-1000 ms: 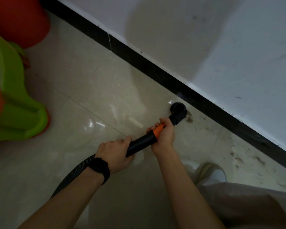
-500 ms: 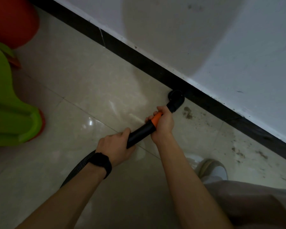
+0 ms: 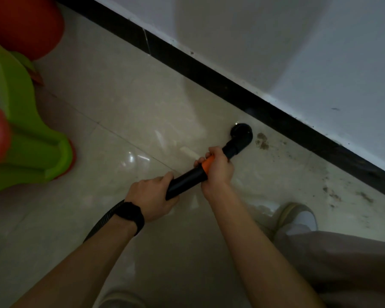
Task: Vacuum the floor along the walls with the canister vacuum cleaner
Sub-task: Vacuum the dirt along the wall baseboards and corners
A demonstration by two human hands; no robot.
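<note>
While clamping wand [image 3: 187, 177] with left hand [image 3: 152, 197] on the black tube and right hand [image 3: 218, 172] at the orange collar, hands apart, holding nozzle [image 3: 241, 134] on floor [image 3: 120, 107] just beside skirting [image 3: 209, 72]. Judging partway: seeing leftward tiles looking clean; leaving dirt [image 3: 262, 141] rightward along skirting not yet taken up.

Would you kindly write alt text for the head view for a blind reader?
A left hand and a right hand hold a black vacuum wand, its round black nozzle on the beige tiled floor beside a dirt patch near the black skirting.
</note>
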